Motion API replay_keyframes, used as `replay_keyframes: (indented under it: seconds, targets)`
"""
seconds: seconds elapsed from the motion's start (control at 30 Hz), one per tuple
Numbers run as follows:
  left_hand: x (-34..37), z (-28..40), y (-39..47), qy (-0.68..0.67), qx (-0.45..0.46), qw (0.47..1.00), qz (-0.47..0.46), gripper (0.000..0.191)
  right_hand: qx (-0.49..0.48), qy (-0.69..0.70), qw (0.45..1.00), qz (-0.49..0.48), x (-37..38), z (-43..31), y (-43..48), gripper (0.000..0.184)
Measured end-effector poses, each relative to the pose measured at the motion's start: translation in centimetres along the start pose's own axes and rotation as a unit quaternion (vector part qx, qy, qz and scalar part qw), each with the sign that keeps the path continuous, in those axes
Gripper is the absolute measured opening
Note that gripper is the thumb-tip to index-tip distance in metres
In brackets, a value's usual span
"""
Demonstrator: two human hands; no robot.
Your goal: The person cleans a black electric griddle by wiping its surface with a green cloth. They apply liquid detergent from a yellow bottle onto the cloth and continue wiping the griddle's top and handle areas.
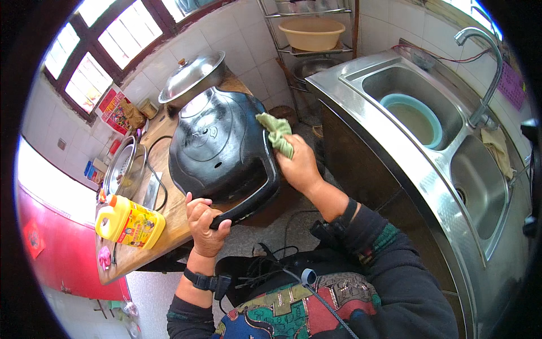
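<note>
A large glossy black plastic appliance shell or lid [211, 144], with a loop-like handle edge, is tilted up over the wooden table. My left hand [206, 222] grips the near end of its black rim, thumb over the edge. My right hand [298, 163] holds a crumpled green cloth [277, 131] against the right side of the black piece. Its underside is mostly hidden. A yellow jug with an orange cap [129, 222] stands on the table, left of my left hand.
The wooden table [173, 212] bears a steel lidded pan [194, 78], a black cord and steel strainer bowls [123, 169]. At right, a steel double sink [478, 186] holds a light blue basin [436, 123] of cloudy water. A rack with a beige basin [312, 34] stands behind.
</note>
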State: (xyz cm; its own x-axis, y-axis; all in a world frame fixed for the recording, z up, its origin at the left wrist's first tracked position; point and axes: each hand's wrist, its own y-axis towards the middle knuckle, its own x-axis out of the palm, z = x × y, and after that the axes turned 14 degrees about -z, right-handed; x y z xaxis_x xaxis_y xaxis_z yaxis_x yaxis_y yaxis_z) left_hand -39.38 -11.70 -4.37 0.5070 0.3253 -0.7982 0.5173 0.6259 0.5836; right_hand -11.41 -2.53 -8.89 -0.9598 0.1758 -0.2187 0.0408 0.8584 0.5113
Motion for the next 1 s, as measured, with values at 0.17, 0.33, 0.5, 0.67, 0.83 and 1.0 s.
replay_keyframes:
  seconds: [0.17,0.33,0.5,0.67,0.83,1.0]
  targets:
    - [-0.1,0.2,0.1,0.002,-0.002,1.000,-0.003,0.045,0.064,0.005,0.980,-0.190,-3.8,-2.6,-3.9,0.026]
    - [0.0,0.4,0.0,0.015,-0.006,1.000,0.001,0.046,0.129,0.218,0.963,-0.090,-6.5,-1.8,-3.7,0.021]
    - [0.0,0.1,-0.1,0.018,0.003,1.000,-0.007,0.045,0.117,0.248,0.961,0.035,-7.7,2.8,3.3,0.027]
    - [0.1,-0.2,-0.2,0.021,0.005,1.000,-0.003,0.044,0.101,0.230,0.966,-0.064,-2.8,6.2,9.7,0.040]
    - [0.0,-0.2,-0.2,0.019,0.006,1.000,-0.008,0.044,0.097,0.057,0.969,-0.221,-1.8,6.7,9.0,0.046]
    - [0.0,0.0,-0.1,0.019,0.005,1.000,-0.007,0.044,-0.013,-0.102,0.984,-0.144,-2.0,2.9,3.8,0.053]
